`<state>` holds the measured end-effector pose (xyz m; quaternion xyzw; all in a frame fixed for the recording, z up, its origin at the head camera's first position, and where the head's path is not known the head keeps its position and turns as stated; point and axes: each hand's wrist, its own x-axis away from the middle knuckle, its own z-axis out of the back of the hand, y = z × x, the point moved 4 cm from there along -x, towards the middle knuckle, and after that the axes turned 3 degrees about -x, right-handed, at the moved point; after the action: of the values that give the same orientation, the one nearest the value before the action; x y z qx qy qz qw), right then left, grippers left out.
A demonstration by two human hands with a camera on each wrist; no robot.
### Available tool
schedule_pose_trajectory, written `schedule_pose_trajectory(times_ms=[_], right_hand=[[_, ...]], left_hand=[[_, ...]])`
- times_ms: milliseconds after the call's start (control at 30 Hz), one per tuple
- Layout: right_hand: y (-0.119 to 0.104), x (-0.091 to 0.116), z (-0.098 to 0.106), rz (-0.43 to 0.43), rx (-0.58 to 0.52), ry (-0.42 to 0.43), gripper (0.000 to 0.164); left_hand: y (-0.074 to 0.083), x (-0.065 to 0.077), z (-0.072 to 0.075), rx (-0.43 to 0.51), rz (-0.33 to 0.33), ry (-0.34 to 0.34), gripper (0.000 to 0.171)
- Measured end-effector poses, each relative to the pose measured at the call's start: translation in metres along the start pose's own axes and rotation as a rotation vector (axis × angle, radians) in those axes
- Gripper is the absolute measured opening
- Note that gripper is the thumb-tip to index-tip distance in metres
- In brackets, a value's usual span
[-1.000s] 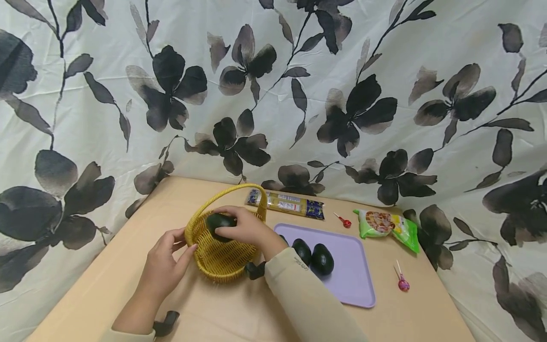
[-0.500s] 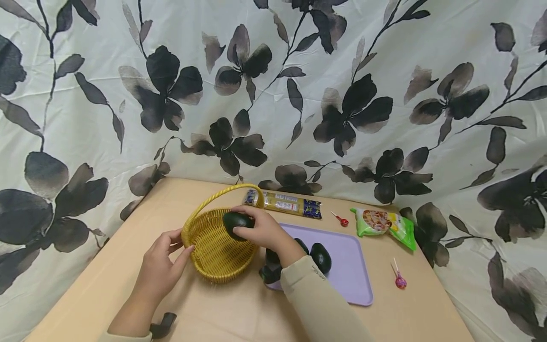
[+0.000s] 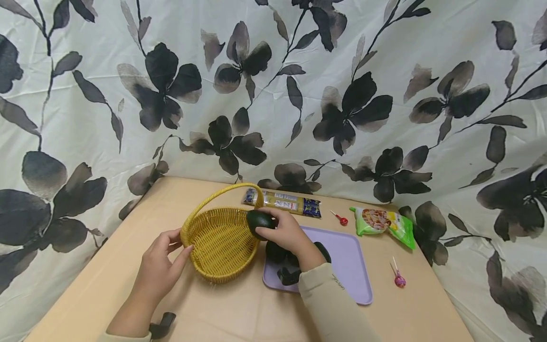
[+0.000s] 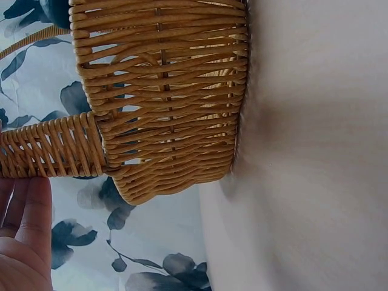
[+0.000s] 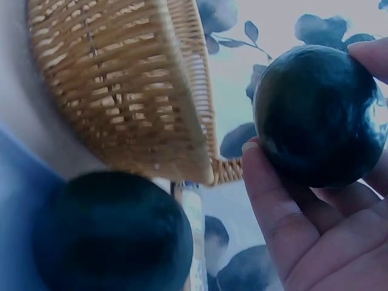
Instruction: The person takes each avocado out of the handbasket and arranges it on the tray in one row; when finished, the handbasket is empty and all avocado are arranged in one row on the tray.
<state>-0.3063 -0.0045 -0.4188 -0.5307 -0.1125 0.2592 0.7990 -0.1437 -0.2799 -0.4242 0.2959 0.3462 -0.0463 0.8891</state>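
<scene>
In the head view, my left hand (image 3: 160, 263) grips the left side of a yellow wicker basket (image 3: 222, 251) where its arched handle meets the rim. The left wrist view has the fingers (image 4: 35, 212) against the woven handle (image 4: 51, 145). A dark green avocado (image 3: 259, 224) is in my right hand (image 3: 288, 235), raised at the basket's right rim; the right wrist view shows thumb and fingers around this avocado (image 5: 321, 115). No avocado shows inside the basket. More avocados (image 3: 322, 250) lie on a lilac tray (image 3: 350, 270), partly hidden by my right hand and wrist.
Behind the basket lies a long packet (image 3: 286, 202) with blue ends. A red lollipop (image 3: 343, 221), a green snack bag (image 3: 384, 224) and a pink lollipop (image 3: 400, 281) are farther right on the table. A floral curtain (image 3: 282, 104) hangs along the table's back edge.
My right hand has carried the avocado rightward, from over the basket's inside to its right rim by the tray. My left hand keeps its place on the basket.
</scene>
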Motion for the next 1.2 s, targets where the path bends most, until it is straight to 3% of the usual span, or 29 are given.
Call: schedule_pose_trajectory(times_ms=[500,633,1200], right_hand=[[0.009,0.016,0.034,-0.003,0.015,0.12,0.051],[0.013,0.023,0.043,-0.001,-0.029,0.143,0.05],[0.041,0.054,0.074,-0.096,-0.079,0.328,0.054]], left_hand=[[0.001,-0.003,0.0,0.004,-0.007,-0.003,0.049],[0.001,-0.003,0.0,0.001,0.0,-0.004,0.048],[-0.001,0.0,0.0,0.01,-0.013,0.009,0.048]])
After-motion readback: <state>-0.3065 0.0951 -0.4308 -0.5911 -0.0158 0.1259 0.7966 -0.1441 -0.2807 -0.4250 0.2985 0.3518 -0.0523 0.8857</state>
